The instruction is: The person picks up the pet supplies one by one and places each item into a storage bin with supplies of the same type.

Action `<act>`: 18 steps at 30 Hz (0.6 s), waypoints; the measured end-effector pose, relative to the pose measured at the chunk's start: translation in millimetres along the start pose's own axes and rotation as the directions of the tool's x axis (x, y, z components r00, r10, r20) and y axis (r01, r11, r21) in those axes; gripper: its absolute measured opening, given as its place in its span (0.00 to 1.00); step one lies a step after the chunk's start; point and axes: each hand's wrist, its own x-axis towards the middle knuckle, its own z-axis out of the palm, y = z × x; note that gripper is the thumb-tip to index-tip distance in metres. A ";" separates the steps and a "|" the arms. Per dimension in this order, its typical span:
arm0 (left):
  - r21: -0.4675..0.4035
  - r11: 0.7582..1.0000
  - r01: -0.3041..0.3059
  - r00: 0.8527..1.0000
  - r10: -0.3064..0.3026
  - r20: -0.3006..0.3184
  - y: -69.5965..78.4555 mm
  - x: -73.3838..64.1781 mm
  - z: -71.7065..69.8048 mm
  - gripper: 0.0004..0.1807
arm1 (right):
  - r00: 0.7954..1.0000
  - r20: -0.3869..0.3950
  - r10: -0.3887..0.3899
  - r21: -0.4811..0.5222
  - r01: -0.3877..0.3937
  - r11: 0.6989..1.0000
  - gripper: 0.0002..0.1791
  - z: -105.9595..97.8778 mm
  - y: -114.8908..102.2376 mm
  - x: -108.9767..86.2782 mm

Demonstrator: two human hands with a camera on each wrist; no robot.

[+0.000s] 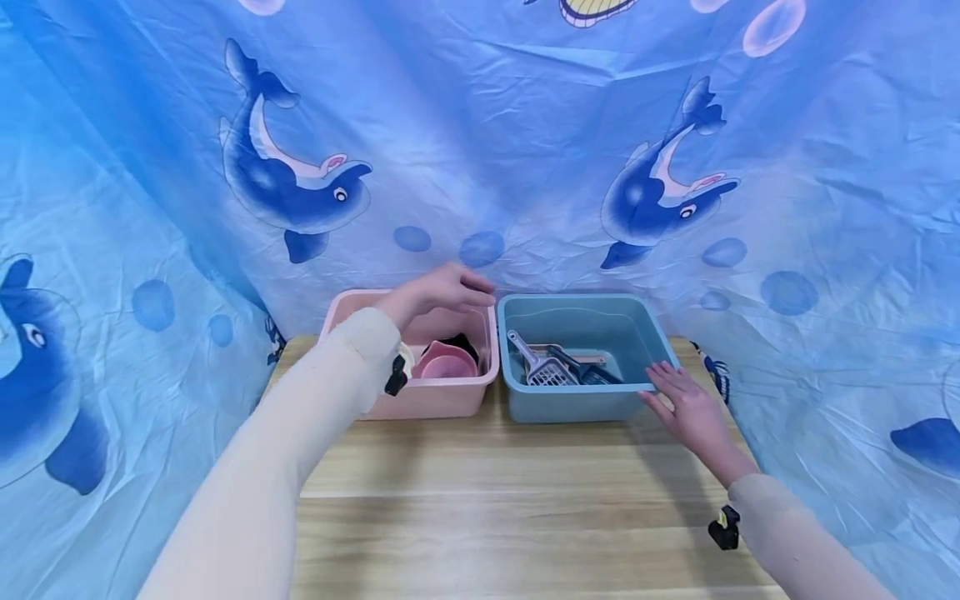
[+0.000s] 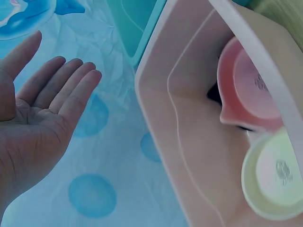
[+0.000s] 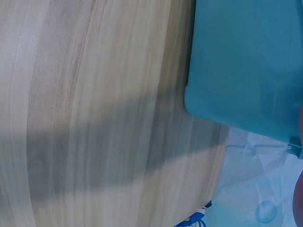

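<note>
Above the far right part of the pink bin [image 1: 420,400], my left hand [image 1: 446,292] holds nothing, its fingers extended and loosely bent in the left wrist view. Inside that bin lie a pink bowl with a spout [image 2: 255,90], a pale cream bowl [image 2: 274,175] and something black partly hidden beneath the pink one. My right hand [image 1: 686,408] is at the front right corner of the blue-green bin [image 1: 577,407], its fingers straight over the rim. That bin holds a light purple slotted litter scoop [image 1: 543,367], a dark slotted scoop [image 1: 588,369] and a pinkish item partly covered.
Both bins stand side by side at the back of a wooden table [image 1: 525,508]. A blue curtain [image 1: 480,167] printed with dolphins hangs behind and on both sides. Each wrist carries a small black camera mount, seen on the right sleeve [image 1: 772,500].
</note>
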 end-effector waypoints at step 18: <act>0.642 0.752 0.152 0.916 0.137 -0.378 -51.2 -110.4 -6.2 0.30 | 0.950 0.301 0.082 -0.014 -0.082 0.997 0.37 -72.2 -8.4 29.5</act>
